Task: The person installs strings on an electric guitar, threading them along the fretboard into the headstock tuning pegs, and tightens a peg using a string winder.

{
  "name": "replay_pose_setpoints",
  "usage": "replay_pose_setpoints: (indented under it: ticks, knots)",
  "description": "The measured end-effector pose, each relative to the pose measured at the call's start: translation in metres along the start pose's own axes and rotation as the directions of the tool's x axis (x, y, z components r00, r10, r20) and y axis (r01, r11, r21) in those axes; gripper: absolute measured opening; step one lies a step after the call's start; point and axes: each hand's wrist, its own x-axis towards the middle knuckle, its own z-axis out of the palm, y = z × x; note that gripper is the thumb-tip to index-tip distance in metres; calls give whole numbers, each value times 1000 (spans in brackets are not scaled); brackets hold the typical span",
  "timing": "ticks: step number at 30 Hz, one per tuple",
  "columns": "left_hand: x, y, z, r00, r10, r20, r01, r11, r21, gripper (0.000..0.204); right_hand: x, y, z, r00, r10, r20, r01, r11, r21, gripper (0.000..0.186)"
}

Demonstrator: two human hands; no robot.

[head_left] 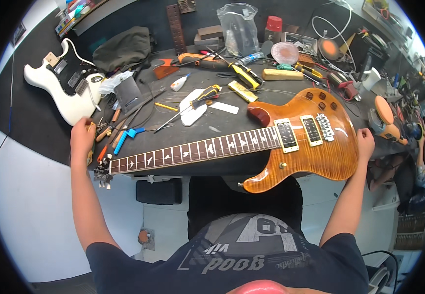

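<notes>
An amber flame-top electric guitar (315,159) lies face up along the bench's front edge, body to the right. Its dark fretboard (193,151) with bird-shaped inlays runs left to the headstock tuners (104,176). My left hand (82,141) is beyond the headstock at the bench's left edge, fingers curled beside several wooden-handled tools (117,125); what they hold, if anything, is hidden. At the guitar body's right edge, my right hand (365,142) is closed, its fingertips partly out of sight. A blue string winder (127,139) lies just above the neck.
A white guitar body (60,93) lies at the far left. Across the bench's middle are a screwdriver (193,105), a white plate (193,115), a glue bottle (179,83) and yellow-black pliers (245,76). An orange-padded sander-like tool (385,117) stands at the right.
</notes>
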Motion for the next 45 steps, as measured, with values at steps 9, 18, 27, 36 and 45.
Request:
replay_pose_setpoints:
  ticks: [9,18,27,36,45]
  knots:
    - [65,259,24,756,630,178,-584,772,-252,29,-2,-12,-2,998,45,-54,-41,996,77,27]
    - [100,421,92,700,694,168,-552,675,-489,22,-12,-30,-7,997,54,-46,-47,987,151,23]
    - [105,560,187,431,747,506,-735,616,-283,45,-14,-42,-21,993,120,-13,-114,964,239,20]
    - [158,573,147,428,756,495,-845,528,-77,34,-11,-49,-26,993,118,15,-117,951,285,19]
    - [123,573,177,306,772,558,-847,488,-210,44,-12,-54,-30,981,175,78,-187,963,192,19]
